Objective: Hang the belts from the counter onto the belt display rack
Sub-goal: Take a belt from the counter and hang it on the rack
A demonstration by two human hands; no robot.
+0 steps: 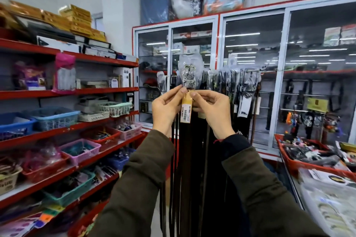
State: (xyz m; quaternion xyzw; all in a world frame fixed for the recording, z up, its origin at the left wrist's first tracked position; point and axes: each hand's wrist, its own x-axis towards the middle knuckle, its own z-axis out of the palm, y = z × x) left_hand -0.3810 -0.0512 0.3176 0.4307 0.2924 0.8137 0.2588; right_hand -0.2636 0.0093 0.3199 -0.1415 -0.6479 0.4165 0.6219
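A dark belt (189,159) hangs straight down in front of me, with a silver buckle (188,76) in clear wrap at its top and a tan price tag (186,109) below it. My left hand (166,107) pinches the belt just under the buckle from the left. My right hand (212,110) pinches the same spot from the right. Behind it stands the belt display rack (250,71), a horizontal rail crowded with several wrapped belts (231,90) hanging side by side. The buckle is held level with the rail, at its left end.
Red shelves (67,94) with plastic baskets run along the left. Glass-door cabinets (252,75) stand behind the rack. At the right, a red bin (294,163) of small goods and a counter (331,204) with packaged items.
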